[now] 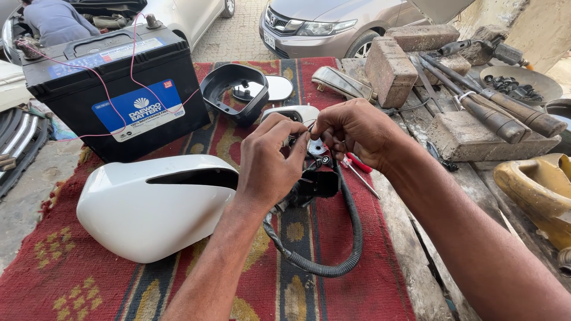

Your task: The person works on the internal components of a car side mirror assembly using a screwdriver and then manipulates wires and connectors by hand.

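A person's two bare hands meet over a black mirror mechanism (312, 181) at the middle of a red patterned rug (71, 273) spread on a workbench. The left hand (267, 163) is closed around the upper part of the assembly, steadying it just above the cloth, while the right hand (351, 132) pinches its thumb and fingertips tight on a small part at the top of the same assembly; what exactly sits between those fingertips is too small to tell. A black corrugated cable (333, 261) hangs from the mechanism and loops toward the near edge of the rug, lying slack. Just right of the hands a red-handled screwdriver (359, 166) lies within easy reach. To the near left rests a white mirror housing (151, 205), hollow side up and apart from the mechanism. Farther back stand a black car battery (113, 89) with thin pink wires (110, 83) draped over its top, an empty black mirror frame (233, 89) and a mirror glass (278, 88) laid flat beside it. On the far right, bricks (389, 68) and wooden-handled hammers (505, 116) crowd the bare bench, with a metal dish of small black parts (520, 83) behind them. Parked cars (333, 27) fill the paved yard beyond.
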